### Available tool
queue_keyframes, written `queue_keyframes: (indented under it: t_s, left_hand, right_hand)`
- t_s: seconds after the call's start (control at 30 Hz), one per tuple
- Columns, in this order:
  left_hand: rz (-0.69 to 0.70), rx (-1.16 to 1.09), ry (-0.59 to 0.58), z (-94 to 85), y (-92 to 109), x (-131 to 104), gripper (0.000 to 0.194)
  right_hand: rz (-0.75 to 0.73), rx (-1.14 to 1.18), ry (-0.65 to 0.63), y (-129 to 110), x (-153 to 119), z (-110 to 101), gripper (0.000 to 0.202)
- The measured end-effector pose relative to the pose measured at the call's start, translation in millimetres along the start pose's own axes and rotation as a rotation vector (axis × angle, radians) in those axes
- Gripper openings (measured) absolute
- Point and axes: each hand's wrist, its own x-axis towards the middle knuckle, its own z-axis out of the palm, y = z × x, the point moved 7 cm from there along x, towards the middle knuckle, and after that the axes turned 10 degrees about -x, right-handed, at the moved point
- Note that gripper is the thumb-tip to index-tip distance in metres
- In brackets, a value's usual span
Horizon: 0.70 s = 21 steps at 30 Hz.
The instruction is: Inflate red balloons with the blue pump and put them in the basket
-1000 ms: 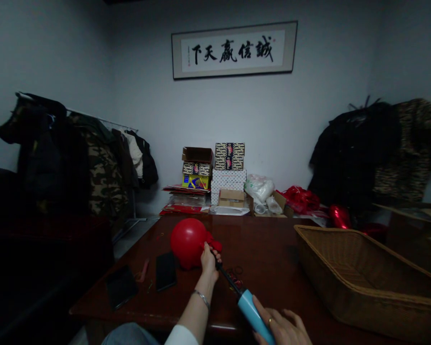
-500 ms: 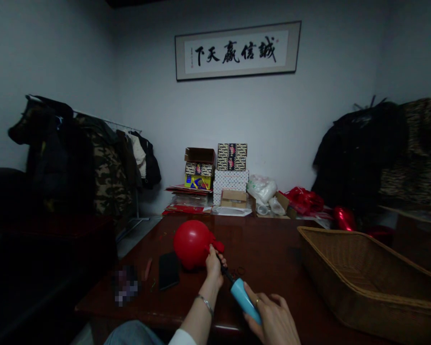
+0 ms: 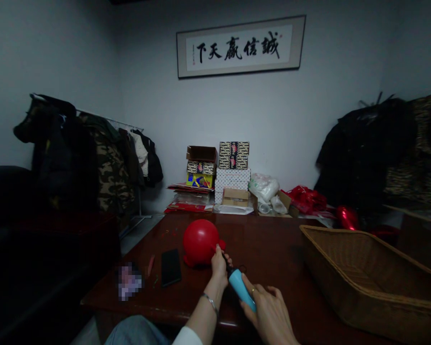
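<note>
Balloon (image 3: 200, 241), red and round, is over the brown tabletop (image 3: 273, 249), just past the left hand (image 3: 220, 262). The fingers of that hand are closed, pinching the balloon's neck where it meets the black end of a blue pump (image 3: 241, 289). I can't tell if the balloon's bottom touches the tabletop. The right hand (image 3: 266, 304) is wrapped around the blue part of the pump, close to the left hand. The pump slants up from the right hand to the left one. A shiny bracelet (image 3: 210, 303) is on the left wrist. To the left of the balloon, a black phone (image 3: 171, 267) lies flat, with a thin red strip (image 3: 151, 265) beside it. A big brown basket (image 3: 326, 275) sits on the right side. Boxes (image 3: 233, 178) are stacked behind the tabletop.
</note>
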Motion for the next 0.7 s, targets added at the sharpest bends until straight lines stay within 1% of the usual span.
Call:
queue_keyframes:
  t_s: [0.13, 0.27, 0.33, 0.47, 0.57, 0.7]
  left_hand:
    - [0.003, 0.017, -0.012, 4.6, 2, -1, 0.045]
    - [0.020, 0.010, -0.009, 6.5, 8, 1, 0.044]
    - [0.033, 0.010, -0.015, 7.1, 13, 3, 0.044]
    - [0.043, 0.009, -0.016, 8.0, 22, 7, 0.042]
    - [0.032, 0.005, -0.031, 10.4, 22, 9, 0.041]
    - [-0.004, -0.003, -0.049, 13.9, 18, 8, 0.041]
  right_hand:
    - [-0.017, 0.001, 0.052, 1, -8, -3, 0.049]
    - [-0.054, 0.008, 0.101, 13, -21, 3, 0.051]
    - [-0.120, 0.019, 0.112, 18, -29, 8, 0.054]
    - [-0.145, -0.006, 0.160, 35, -46, 12, 0.057]
    - [-0.189, -0.007, 0.177, 39, -53, 14, 0.061]
    - [-0.128, -0.009, 0.198, 42, -54, 14, 0.060]
